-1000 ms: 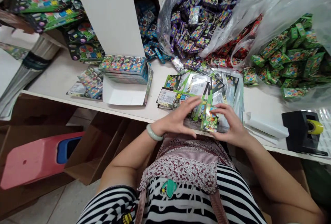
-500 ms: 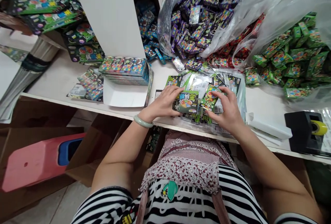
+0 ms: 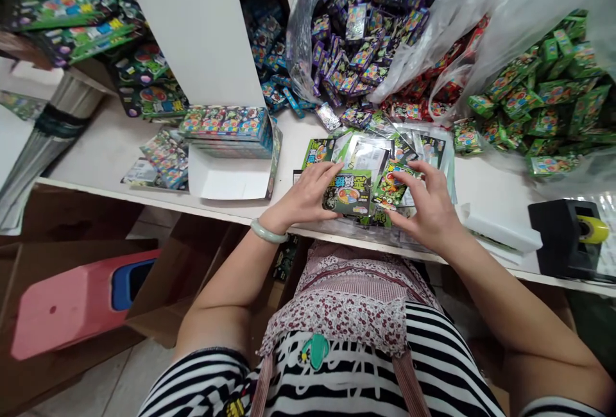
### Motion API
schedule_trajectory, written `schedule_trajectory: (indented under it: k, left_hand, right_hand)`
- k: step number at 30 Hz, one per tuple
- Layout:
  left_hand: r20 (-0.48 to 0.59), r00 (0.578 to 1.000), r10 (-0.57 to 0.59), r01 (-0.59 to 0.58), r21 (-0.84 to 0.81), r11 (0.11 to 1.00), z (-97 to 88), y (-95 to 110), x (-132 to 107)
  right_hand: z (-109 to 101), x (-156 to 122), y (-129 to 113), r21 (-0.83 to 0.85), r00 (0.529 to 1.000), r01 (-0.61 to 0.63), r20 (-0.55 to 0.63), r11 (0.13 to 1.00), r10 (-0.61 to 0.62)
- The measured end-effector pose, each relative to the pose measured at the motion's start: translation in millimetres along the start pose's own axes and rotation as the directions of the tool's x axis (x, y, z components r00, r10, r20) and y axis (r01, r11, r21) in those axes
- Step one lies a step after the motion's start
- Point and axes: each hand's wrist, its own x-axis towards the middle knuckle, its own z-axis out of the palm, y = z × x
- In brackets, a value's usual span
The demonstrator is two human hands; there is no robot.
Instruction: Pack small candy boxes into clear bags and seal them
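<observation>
A second ago the left hand (image 3: 310, 195) was open; now its grip is closed on a dark packet (image 3: 353, 195) by the near edge of the tabletop (image 3: 495, 183). So both hands are full: the right hand (image 3: 430, 208) pinches a small green packet (image 3: 391, 186) just to its right. The dark packet's long side runs left to right, print up. The green one's far end leans right.

Pale floor (image 3: 139, 372), seemingly tiled; white worktop (image 3: 110, 147); pink stool (image 3: 81, 305) at left.
</observation>
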Motion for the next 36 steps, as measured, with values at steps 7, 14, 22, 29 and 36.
schedule_trajectory:
  k: [7,14,22,29,36]
  left_hand:
    - [-0.003,1.0,0.029,-0.029,0.035,0.999,1.5,2.5,-2.4]
    - [-0.003,1.0,0.017,-0.017,0.058,0.998,5.6,3.7,0.6]
    - [0.0,0.999,0.04,-0.039,0.06,0.997,8.7,7.9,-6.3]
    - [-0.03,0.994,0.109,-0.106,0.094,0.99,11.7,13.9,-4.6]
    - [-0.124,0.99,0.068,-0.049,0.146,0.988,12.4,14.4,-1.8]
  right_hand:
    - [0.2,-5.8,-1.9,-0.033,0.999,-0.035,-0.031,0.999,0.034]
    - [0.9,-8.1,-3.7,-0.006,0.98,0.136,0.15,0.991,-0.133]
    - [-5.1,-8.6,2.6,0.096,0.956,0.143,0.244,0.985,-0.163]
    - [5.6,-5.1,4.8,0.232,0.939,0.103,0.297,0.967,-0.172]
    - [17.5,-14.2,-2.7,0.309,0.991,-0.044,0.131,0.95,0.004]
